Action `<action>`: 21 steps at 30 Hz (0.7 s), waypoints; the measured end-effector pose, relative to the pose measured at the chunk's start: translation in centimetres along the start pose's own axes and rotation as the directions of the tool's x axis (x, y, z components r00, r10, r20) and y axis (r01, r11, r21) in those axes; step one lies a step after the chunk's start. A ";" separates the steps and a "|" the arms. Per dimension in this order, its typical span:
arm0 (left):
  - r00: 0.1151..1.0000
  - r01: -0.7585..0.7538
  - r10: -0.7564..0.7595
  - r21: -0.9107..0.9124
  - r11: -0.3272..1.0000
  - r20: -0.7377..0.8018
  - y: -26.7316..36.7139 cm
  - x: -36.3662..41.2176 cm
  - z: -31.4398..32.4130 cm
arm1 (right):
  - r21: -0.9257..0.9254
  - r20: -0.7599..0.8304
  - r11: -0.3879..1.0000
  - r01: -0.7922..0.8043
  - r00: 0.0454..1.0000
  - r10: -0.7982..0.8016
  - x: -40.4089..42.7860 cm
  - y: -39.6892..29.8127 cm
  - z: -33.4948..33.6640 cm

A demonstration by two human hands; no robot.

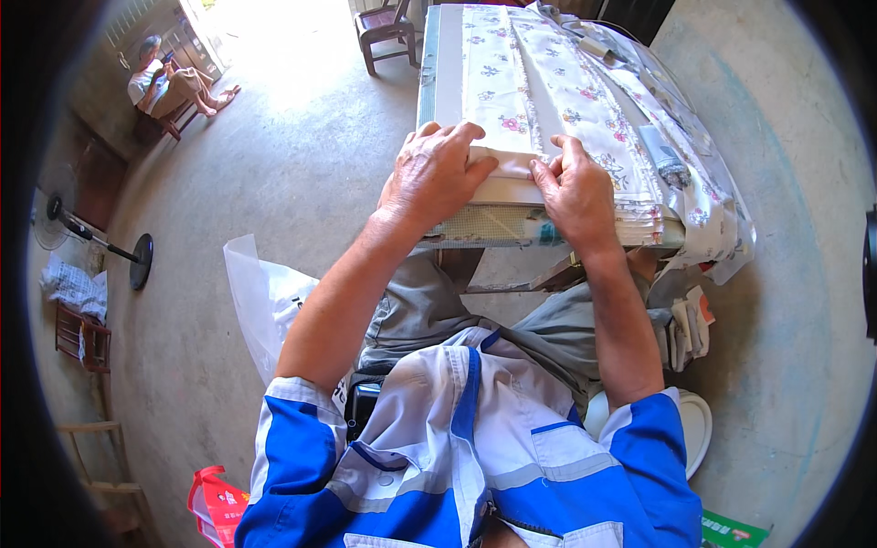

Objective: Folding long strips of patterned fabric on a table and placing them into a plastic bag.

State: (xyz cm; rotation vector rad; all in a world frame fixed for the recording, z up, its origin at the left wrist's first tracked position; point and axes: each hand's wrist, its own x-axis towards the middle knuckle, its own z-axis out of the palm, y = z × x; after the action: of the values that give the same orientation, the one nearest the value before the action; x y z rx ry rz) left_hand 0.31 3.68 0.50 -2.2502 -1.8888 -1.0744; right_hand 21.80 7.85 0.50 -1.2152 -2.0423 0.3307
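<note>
A white floral fabric strip (499, 96) with a frayed right edge lies lengthwise on the table before me. Its near end is turned over into a plain, pale fold (508, 163). My left hand (433, 171) grips the left end of this fold, thumb on top and fingers around the edge. At the fold's right corner, my right hand (575, 188) pinches the cloth between thumb and forefinger. Beside it lies a layered stack of similar floral strips (634, 192), frayed along the sides. The undersides of both grips are hidden.
The padded table edge (490, 226) faces my knees. A rolled grey cloth (664, 157) and more fabric (706, 212) lie at right. A white plastic bag (257, 301) stands left of my leg, a white bucket (693, 428) at right. A person (164, 85) sits far left.
</note>
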 end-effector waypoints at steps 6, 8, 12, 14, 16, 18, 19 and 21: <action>0.999 0.029 -0.026 0.081 0.996 -0.035 0.4 -0.3 0.4 | -0.115 -0.013 0.993 0.021 1.000 -0.023 -0.1 0.0 0.4; 0.997 0.068 -0.066 0.103 0.992 -0.029 0.6 -0.4 0.4 | -0.142 -0.018 0.990 0.027 0.999 -0.030 -0.7 -0.6 0.4; 0.996 0.060 -0.053 0.110 0.992 -0.071 0.3 -0.6 0.7 | -0.222 -0.043 0.900 0.375 0.918 -0.393 -2.4 -2.6 0.8; 0.996 0.069 -0.062 0.101 0.992 -0.066 0.2 -0.5 0.7 | -0.237 0.085 0.816 0.527 0.848 -0.523 -2.9 -2.1 1.6; 0.996 0.078 -0.074 0.087 0.993 -0.045 0.3 -0.3 0.6 | -0.238 0.148 0.836 0.494 0.869 -0.471 -3.3 -1.5 1.9; 0.996 0.091 -0.089 0.074 0.993 -0.024 0.5 -0.3 0.4 | -0.240 0.212 0.854 0.462 0.883 -0.418 -3.4 -1.0 1.5; 0.996 0.093 -0.092 0.082 0.992 -0.018 0.6 -0.3 0.2 | -0.264 0.259 0.850 0.456 0.882 -0.393 -3.3 -0.7 0.8; 0.996 0.092 -0.091 0.088 0.992 -0.016 0.8 -0.2 -0.1 | -0.292 0.302 0.843 0.453 0.879 -0.368 -3.3 0.0 0.0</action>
State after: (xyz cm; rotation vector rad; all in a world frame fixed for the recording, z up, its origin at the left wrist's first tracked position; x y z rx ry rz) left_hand 0.93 3.25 0.76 -2.1250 -2.0102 -0.9911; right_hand 22.80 5.05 -1.03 -0.9220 -2.5880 -0.1191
